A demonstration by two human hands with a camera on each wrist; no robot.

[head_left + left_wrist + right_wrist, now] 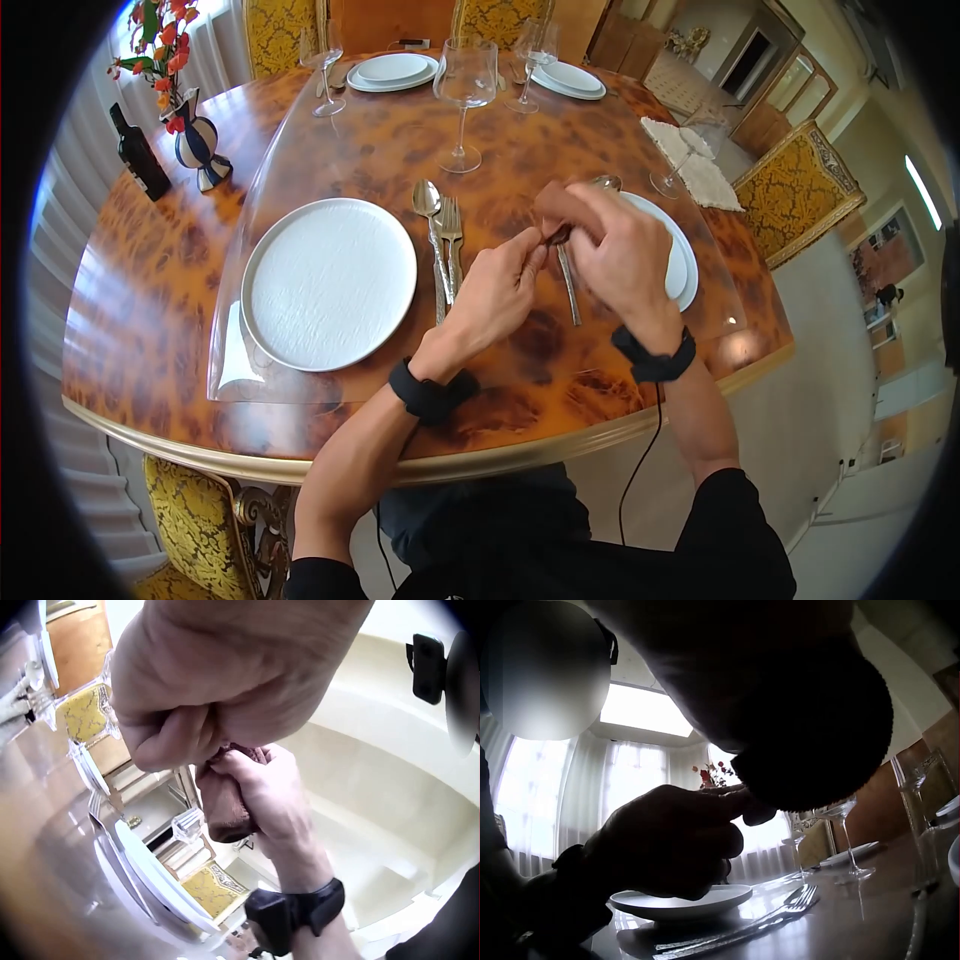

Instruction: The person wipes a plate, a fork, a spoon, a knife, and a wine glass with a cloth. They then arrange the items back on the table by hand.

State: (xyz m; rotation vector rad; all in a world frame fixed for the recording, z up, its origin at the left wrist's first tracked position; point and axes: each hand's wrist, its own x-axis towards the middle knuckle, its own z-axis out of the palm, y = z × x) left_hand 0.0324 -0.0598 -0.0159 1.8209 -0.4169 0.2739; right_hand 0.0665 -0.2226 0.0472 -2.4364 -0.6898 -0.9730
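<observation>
Sleeve (735,530), foreground | left hand (492,290) and right hand (625,250) pinching cloth (568,205), handwork unfinished, I judge | plate (330,285), spoon (427,198), fork (452,230) already on surface (540,400)

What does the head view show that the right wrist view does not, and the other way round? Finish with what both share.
Only the head view: the dark bottle, the striped vase and the cream cloth at the table's far right.

Only the right wrist view: the bright overhead panel.

Both: the left hand, the large plate, the fork, the red flowers, stemmed glasses and pale curtains.

The right wrist view is too dark to confirm the brown cloth.
</observation>
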